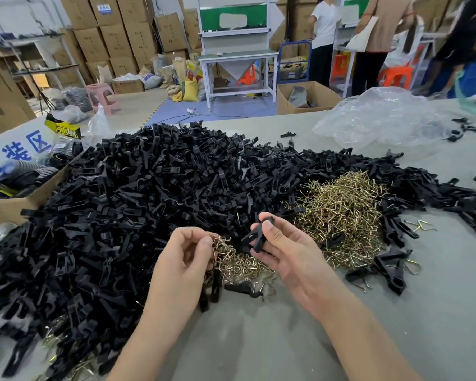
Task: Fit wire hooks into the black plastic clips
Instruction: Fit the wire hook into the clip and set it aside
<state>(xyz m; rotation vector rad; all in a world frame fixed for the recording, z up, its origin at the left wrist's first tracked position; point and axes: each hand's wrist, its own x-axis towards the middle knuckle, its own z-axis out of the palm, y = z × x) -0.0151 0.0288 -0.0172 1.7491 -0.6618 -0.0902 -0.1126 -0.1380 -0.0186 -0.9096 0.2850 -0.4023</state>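
Packing warehouse: stacked cartons (116,31), workbenches (238,55) (sacks (190,88) too)

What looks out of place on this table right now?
Nothing looks damaged. Some wire hooks lie under the black clip heap at lower left, away from the main hook pile; a few clips stray beside the plastic bag.

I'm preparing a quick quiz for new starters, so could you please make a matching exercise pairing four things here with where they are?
Things:
1. black clip
2. clump of wire hooks
3. clear plastic bag
4. cardboard box

Places:
A. far right part of the table
B. pinched by the left hand
C. left of the clip pile
D. held in the right hand

Pairs: 1-D, 2-B, 3-A, 4-C.
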